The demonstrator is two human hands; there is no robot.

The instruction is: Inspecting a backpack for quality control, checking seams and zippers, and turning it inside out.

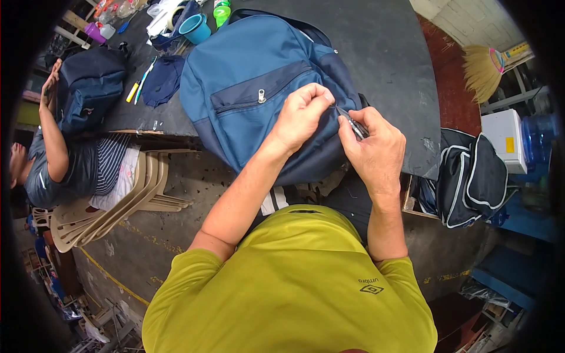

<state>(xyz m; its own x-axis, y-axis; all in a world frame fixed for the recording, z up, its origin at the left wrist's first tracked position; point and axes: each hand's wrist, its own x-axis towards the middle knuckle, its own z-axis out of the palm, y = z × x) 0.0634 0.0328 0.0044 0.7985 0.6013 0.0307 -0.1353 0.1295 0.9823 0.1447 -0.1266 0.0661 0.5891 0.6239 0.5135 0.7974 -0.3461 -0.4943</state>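
A blue and navy backpack (247, 65) lies on the dark table in front of me, its front pocket zip with a silver puller facing up. Over its right side my left hand (301, 117) is closed in a pinch; what sits between thumb and finger is too small to make out. Just to the right, my right hand (376, 144) grips a small pair of dark thread snips (355, 125). The pointed tip of the snips is close to the left fingertips, by the bag's navy side panel.
At the left a person (56, 138) handles another dark backpack (91, 82) beside stacked beige chairs (135, 194). A teal cup (195, 28), a green bottle (222, 12) and a navy cloth piece (163, 81) are on the table (388, 65). A black bag (474, 176) stands right.
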